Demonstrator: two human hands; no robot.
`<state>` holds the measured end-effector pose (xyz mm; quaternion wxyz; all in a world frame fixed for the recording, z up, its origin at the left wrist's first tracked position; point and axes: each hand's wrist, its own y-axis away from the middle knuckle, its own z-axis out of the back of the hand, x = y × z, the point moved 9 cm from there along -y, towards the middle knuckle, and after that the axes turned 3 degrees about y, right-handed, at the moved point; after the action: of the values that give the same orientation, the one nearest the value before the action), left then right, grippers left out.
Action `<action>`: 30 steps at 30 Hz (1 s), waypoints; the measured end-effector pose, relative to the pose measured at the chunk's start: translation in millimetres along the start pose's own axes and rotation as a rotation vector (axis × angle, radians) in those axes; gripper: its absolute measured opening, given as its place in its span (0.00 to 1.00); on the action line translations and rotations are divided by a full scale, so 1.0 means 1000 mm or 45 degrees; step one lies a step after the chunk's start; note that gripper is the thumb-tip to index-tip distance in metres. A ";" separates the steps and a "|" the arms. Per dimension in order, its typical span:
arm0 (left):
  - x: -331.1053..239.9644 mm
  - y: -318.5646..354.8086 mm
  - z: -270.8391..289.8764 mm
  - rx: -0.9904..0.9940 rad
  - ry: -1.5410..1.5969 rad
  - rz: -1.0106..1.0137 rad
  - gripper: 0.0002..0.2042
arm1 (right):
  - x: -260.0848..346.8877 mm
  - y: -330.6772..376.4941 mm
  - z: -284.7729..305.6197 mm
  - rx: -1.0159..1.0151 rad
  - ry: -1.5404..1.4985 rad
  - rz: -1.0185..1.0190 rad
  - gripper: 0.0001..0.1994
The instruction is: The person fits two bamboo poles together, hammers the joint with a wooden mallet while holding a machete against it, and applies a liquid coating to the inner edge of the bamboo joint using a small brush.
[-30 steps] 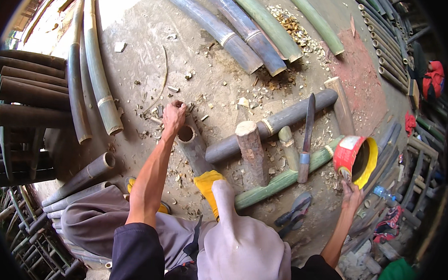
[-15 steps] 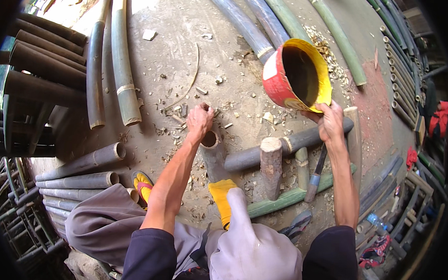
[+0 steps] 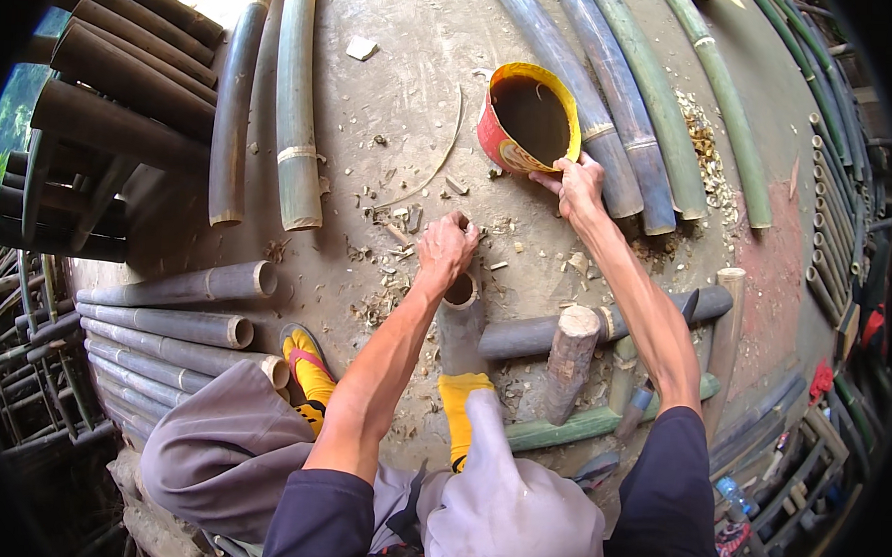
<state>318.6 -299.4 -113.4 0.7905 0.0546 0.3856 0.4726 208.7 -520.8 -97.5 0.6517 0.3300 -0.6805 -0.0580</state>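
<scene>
My right hand (image 3: 577, 185) grips the near rim of a red-and-yellow bucket (image 3: 485, 131), thumb and fingers pinching its edge. Dark liquid or a dark inside shows through its wide mouth. My left hand (image 3: 447, 249) is closed, knuckles up, just above the open end of a grey-brown bamboo tube (image 3: 461, 331). What its fingers hold, if anything, is hidden. The tube's near end meets my foot in a yellow sock (image 3: 457, 413).
A dark bamboo pole (image 3: 533, 337) lies right of the tube, behind a short wooden post (image 3: 568, 368). Cut bamboo lengths (image 3: 187, 285) are stacked at left; long poles (image 3: 652, 118) lie beyond the bucket. Chips and shavings (image 3: 402, 267) litter the ground. My other foot wears a sandal (image 3: 308, 357).
My right hand has carried the bucket leftward and away from me, and its mouth now faces more upward. My left hand stays closed by the tube's opening. The whole view has shifted.
</scene>
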 end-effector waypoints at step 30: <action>0.002 -0.012 -0.020 0.062 -0.135 -0.252 0.20 | -0.136 0.482 0.271 -1.123 0.945 0.034 0.15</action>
<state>314.3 -310.3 -134.2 0.8511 0.0602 0.3580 0.3791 -230.7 -170.7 -7.1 0.9234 0.0167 -0.3219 -0.2086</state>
